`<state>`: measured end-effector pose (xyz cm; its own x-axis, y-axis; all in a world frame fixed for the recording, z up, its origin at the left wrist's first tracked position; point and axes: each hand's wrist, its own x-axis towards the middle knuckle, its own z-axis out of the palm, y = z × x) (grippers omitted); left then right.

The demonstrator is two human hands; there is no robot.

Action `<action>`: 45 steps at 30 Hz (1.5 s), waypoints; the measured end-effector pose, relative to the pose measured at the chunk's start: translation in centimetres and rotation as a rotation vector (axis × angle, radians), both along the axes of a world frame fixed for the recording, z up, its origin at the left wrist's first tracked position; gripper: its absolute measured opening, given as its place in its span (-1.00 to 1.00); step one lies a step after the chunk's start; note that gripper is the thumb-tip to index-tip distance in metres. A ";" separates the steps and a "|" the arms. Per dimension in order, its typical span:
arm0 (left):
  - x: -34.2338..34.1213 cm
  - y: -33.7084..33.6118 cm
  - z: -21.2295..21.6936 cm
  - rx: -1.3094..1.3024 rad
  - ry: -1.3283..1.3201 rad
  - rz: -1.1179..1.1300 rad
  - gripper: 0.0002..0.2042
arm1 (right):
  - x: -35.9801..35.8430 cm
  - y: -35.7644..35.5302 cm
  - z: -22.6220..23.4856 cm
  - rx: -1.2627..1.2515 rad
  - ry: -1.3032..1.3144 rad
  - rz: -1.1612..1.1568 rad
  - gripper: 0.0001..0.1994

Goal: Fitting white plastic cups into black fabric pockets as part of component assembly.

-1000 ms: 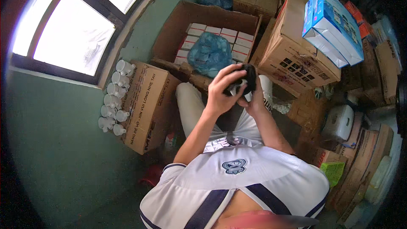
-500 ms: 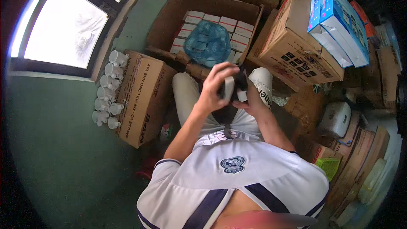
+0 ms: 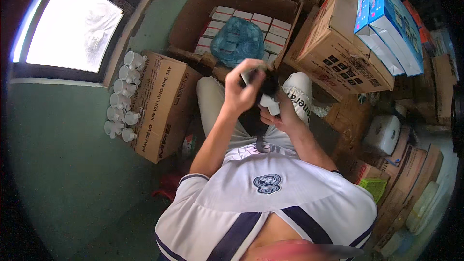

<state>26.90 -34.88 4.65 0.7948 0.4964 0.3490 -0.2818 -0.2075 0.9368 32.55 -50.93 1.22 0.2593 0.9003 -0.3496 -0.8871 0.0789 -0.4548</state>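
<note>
Left hand (image 3: 241, 89) and right hand (image 3: 280, 113) both clench a small black-and-white plastic device (image 3: 267, 97); slipping, it could fall between the knees.

Small black-and-white object (image 3: 267, 95), held up over the lap between both hands. Black part on top, white part at lower right, tilted. Mostly hidden by the fingers; exact kind can't be told.

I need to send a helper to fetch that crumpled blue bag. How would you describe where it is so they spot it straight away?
Find the window; right of it, beyond the hands, stands a big open carton filled with rows of small white boxes. The blue bag lies on top of those boxes. It is the only soft, crumpled, teal thing among flat white lids.
</note>
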 end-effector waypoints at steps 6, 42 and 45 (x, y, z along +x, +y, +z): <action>-0.7 0.5 -0.3 -0.384 -0.158 0.018 -0.66 | 1.5 0.0 1.9 -0.084 -0.066 -0.119 -0.39; -2.3 -0.7 2.2 0.497 -0.125 -0.007 -0.54 | 0.3 2.0 1.4 -0.050 -0.548 -0.305 -0.58; -1.9 -0.7 0.9 0.307 -0.064 -0.046 -0.59 | 0.3 2.1 2.2 -0.160 -0.545 -0.378 -0.60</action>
<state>24.99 -35.58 5.56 0.7855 0.3240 0.5273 -0.3543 -0.4632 0.8124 32.85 -48.83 3.42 0.7226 0.6615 -0.2008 -0.4527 0.2332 -0.8606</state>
